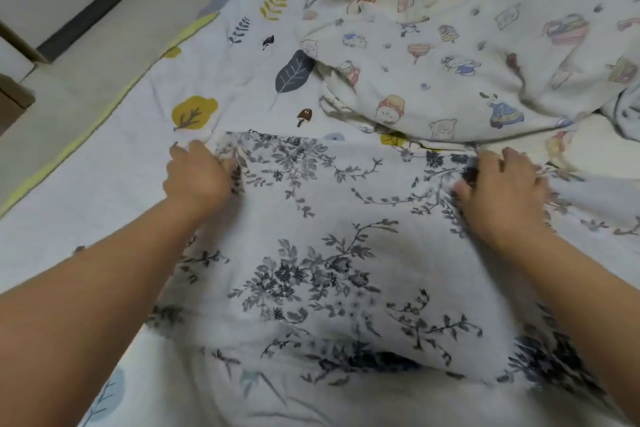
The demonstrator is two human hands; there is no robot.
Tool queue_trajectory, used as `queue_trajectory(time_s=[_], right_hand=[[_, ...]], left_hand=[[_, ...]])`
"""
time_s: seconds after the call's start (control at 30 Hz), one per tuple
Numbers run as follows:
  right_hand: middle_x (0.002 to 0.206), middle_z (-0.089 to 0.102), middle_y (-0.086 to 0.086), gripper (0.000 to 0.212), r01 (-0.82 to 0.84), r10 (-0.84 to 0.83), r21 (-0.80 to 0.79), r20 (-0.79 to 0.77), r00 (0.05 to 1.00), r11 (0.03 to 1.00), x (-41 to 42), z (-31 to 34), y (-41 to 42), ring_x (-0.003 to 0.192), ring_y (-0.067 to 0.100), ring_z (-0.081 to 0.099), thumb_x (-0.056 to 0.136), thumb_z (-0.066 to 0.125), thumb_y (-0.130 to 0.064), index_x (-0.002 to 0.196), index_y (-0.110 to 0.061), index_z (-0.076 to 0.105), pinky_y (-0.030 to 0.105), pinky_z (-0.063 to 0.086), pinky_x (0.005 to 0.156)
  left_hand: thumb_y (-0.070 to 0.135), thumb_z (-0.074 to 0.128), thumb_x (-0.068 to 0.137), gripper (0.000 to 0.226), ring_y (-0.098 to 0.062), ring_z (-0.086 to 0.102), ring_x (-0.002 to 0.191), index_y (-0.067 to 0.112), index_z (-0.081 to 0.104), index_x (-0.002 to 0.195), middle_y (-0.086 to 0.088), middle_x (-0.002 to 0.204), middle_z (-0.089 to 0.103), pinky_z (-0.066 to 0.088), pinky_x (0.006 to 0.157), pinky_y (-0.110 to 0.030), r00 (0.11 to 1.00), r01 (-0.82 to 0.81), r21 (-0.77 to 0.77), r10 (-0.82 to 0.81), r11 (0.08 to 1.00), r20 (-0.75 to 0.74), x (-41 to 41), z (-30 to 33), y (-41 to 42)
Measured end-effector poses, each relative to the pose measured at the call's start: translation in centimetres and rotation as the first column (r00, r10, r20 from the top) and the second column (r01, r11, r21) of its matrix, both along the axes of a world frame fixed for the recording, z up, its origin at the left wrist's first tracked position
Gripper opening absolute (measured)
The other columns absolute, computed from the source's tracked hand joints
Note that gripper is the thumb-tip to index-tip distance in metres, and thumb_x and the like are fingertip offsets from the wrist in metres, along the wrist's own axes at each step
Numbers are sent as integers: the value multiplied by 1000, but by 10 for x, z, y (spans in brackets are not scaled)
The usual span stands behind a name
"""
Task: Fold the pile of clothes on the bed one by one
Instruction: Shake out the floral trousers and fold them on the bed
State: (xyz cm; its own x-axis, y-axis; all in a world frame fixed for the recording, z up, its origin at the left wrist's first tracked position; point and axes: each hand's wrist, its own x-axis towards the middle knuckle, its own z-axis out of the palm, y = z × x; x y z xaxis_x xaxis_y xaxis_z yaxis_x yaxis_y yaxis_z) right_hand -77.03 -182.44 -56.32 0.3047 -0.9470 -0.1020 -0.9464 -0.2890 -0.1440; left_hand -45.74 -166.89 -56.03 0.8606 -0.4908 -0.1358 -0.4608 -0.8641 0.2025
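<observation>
Both hands are reached forward over a floral garment (325,253) that is spread across the near part of the bed (114,184). Its far left corner is pinched by the left hand (195,175), whose fingers are curled into a gathered bunch of the cloth. The far right edge is taken by the right hand (502,184), thumb tucked under and fingers bent over the fabric, though that hand is blurred and the exact hold cannot be made out.

The garment is laid mostly flat, white with grey-blue flower sprays, and no completed fold can be seen in it; its nearest part runs out of view at the bottom. It is judged that the piece is only being squared up or that its first fold is just being started.

Beyond the far edge, just past the hands, a heap of cartoon-printed clothes (433,55) is left crumpled and unfolded, spilling toward the right. No stack of finished, folded items is shown anywhere on the leaf-patterned sheet (214,55). The task is therefore judged to be at an early stage, with the piece in hand and the whole heap still to be folded.
</observation>
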Motion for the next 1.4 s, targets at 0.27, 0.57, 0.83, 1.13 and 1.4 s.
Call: queue_trajectory(time_s=[0.27,0.57,0.83,1.13,1.4], right_hand=[[154,-21,3,76,-267,290,197,-98,952,943,-13,-31,90,145,27,-12,80,-1,-67,145,-32,-20,53,-2,113],[157,-17,-1,69,-252,305,346,-107,946,904,-17,-38,77,144,26,-14,93,20,-60,148,-34,-13,50,-6,114],[156,8,-6,88,-309,313,395,57,948,865,-105,29,134,144,16,5,75,28,-79,148,-32,13,34,3,115],[79,64,13,25,-318,318,12,-62,946,948,-146,32,135,69,29,57,65,78,0,86,-4,65,31,46,58],[63,57,9,26,-177,186,-165,43,982,970,-149,63,110,59,26,46,62,68,7,72,-14,55,28,28,56]], left_hand=[[35,49,93,32,-38,57,83,4,42,92,-24,93,61,39,65,-39,999,41,14,-42,999,17,-32,-18,89],[31,49,95,28,-34,60,71,6,48,83,-16,73,61,41,65,-37,997,3,-62,-7,998,-73,-20,-23,117],[43,64,83,50,-27,46,53,5,43,60,-12,54,49,28,50,-31,978,-68,-110,45,992,-205,-48,0,178],[24,63,86,14,-39,61,92,13,55,89,-22,97,62,49,86,-56,840,-426,-348,223,835,-494,-16,-27,186],[40,59,83,31,7,55,42,15,56,101,2,70,66,41,30,-12,853,-451,-376,268,809,-448,8,-14,202]])
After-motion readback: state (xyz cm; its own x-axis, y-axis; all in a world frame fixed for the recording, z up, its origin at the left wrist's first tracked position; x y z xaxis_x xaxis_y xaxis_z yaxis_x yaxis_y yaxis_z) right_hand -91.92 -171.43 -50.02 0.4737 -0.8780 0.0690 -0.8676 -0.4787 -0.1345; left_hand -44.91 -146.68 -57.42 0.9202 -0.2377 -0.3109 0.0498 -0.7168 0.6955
